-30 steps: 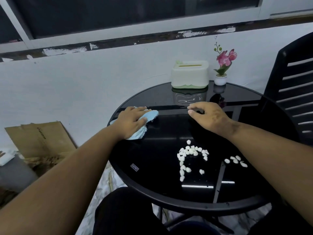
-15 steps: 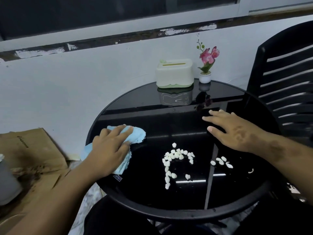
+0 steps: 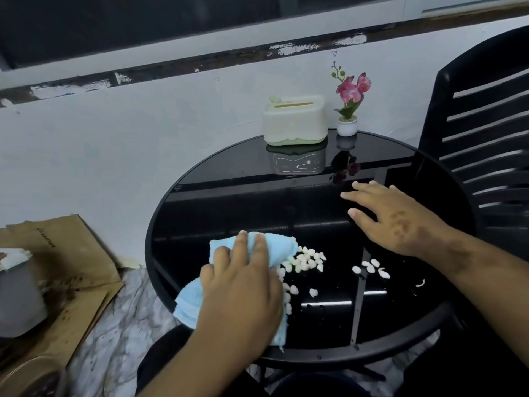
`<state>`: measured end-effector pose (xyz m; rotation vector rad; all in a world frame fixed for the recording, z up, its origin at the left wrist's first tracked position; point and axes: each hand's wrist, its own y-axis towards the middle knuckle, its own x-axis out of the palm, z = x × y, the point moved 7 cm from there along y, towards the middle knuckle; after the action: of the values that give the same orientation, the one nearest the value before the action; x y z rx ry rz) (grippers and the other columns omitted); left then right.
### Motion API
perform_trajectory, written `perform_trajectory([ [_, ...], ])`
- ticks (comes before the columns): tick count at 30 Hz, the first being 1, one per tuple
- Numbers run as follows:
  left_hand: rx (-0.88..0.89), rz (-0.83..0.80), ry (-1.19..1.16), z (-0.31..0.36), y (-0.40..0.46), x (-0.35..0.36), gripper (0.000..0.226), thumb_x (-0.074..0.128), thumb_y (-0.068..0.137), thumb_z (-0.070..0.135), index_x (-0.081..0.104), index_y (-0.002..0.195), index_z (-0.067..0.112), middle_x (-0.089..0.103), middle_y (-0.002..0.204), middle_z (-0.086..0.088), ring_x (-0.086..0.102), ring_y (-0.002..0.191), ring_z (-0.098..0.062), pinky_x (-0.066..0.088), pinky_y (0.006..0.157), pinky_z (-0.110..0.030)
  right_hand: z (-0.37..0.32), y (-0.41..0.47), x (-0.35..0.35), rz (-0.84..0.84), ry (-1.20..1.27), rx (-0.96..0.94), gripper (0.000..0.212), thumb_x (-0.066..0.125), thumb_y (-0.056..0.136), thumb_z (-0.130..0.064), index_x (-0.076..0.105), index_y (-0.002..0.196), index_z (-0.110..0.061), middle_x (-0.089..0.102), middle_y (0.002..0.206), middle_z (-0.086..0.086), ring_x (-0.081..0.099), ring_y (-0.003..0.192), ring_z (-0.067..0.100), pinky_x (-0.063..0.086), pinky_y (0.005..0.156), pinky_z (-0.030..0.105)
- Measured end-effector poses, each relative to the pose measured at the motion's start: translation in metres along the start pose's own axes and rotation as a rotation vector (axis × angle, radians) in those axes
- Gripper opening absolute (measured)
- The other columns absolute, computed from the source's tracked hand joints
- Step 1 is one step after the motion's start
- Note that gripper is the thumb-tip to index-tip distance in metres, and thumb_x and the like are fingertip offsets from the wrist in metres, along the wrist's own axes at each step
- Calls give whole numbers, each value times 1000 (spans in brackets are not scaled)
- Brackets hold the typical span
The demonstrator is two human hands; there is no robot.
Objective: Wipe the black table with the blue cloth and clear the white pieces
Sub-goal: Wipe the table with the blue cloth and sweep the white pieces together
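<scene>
Head view, the only view supplied. The left hand [image 3: 243, 285] lay flat on the blue cloth [image 3: 282, 247], fingers extended and pressing it down onto the tabletop [image 3: 229, 179] at the near-left part of the round black surface. The cloth was bunched beneath the palm, one end trailing over the near-left rim. Its right edge was in contact with the main cluster of white pieces [image 3: 307, 260], several of which lay crowded against the fabric; the judgement is that the cloth was serving as a pusher to gather them.

The right hand [image 3: 398, 220] rested palm-down on the tabletop, fingers spread and straight, holding nothing. It sat behind and to the right of the pieces, apparently to steady the person or the table.

A smaller group of white pieces [image 3: 372, 267] lay apart to the right of the main cluster, near the right wrist, with one curved fragment [image 3: 420, 283] further right. Two or three loose pieces lay just in front of the cluster.

At the far edge stood a pale tissue box [image 3: 294, 121] and, just beside it, a small potted flower [image 3: 347, 110], both well clear of the wiping area. A black slatted chair [image 3: 486, 124] stood at the right. Cardboard [image 3: 71, 253] lay on the floor at the left.

The clearing was judged incomplete: all pieces seen remained on the tabletop.
</scene>
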<state>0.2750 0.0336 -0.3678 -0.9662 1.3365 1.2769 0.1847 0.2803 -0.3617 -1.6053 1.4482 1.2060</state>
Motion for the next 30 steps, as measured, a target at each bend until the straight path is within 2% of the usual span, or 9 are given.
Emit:
perform_trajectory([
  [3, -12, 3, 1, 14, -5, 1, 73, 1, 87, 48, 23, 152, 24, 23, 159, -4, 32, 118, -22, 28, 91, -37, 1, 0, 1, -11, 17, -2, 48, 39, 100, -45, 37, 147, -39, 21, 162, -9, 7, 151, 11, -1, 123, 36],
  [5, -15, -15, 6, 16, -5, 1, 74, -1, 85, 49, 20, 153, 25, 19, 160, -2, 29, 120, -21, 27, 92, -36, 1, 0, -1, -19, 94, 8, 47, 43, 100, -42, 39, 147, -38, 22, 162, -9, 7, 151, 9, -2, 123, 34],
  [9, -64, -32, 12, 2, 7, -2, 73, -4, 85, 48, 17, 152, 29, 13, 160, 4, 23, 129, -22, 26, 100, -38, 3, -6, -25, 115, 252, 32, 47, 53, 97, -39, 47, 143, -32, 34, 157, -8, 15, 149, 7, 10, 124, 39],
  [11, -88, -37, 8, -13, 24, -1, 60, 10, 94, 45, 21, 151, 28, 18, 159, 4, 24, 130, -25, 27, 102, -41, 4, -15, -35, 144, 210, 27, 48, 53, 95, -41, 48, 142, -33, 35, 156, -11, 16, 148, 6, 11, 123, 37],
  [15, -68, -17, 3, -49, 91, 5, 58, 17, 93, 43, 35, 145, 27, 36, 148, 2, 34, 120, -30, 30, 95, -45, 12, -38, -26, 75, 123, 56, 51, 52, 93, -47, 43, 143, -40, 30, 158, -13, 11, 149, 5, 1, 122, 31],
  [17, 5, -19, -43, -59, 139, 13, 49, 24, 97, 41, 43, 140, 28, 44, 141, 1, 38, 118, -32, 32, 93, -46, 17, -45, -18, 53, 77, 84, 53, 48, 93, -50, 40, 145, -41, 25, 160, -12, 7, 150, 8, -1, 122, 33],
  [23, 240, -125, -79, -26, 243, 22, 64, 26, 83, 51, 42, 144, 40, 46, 146, 2, 36, 129, -32, 30, 104, -47, 17, -47, -10, 62, -23, 109, 54, 37, 96, -52, 32, 148, -40, 19, 162, -10, 5, 151, 12, 1, 124, 36],
  [27, 441, -151, -95, 14, 257, 28, 68, 24, 80, 66, 38, 143, 46, 42, 151, 4, 35, 133, -30, 26, 110, -50, 18, -47, -11, 90, -20, 107, 56, 37, 92, -56, 36, 145, -42, 24, 160, -12, 9, 151, 11, 4, 123, 36],
  [30, 602, -163, -137, 29, 246, 32, 57, 28, 88, 61, 37, 143, 48, 39, 153, 5, 34, 134, -27, 25, 111, -53, 20, -49, -11, 99, -19, 104, 54, 38, 92, -57, 38, 144, -43, 25, 160, -13, 10, 150, 10, 4, 123, 34],
])
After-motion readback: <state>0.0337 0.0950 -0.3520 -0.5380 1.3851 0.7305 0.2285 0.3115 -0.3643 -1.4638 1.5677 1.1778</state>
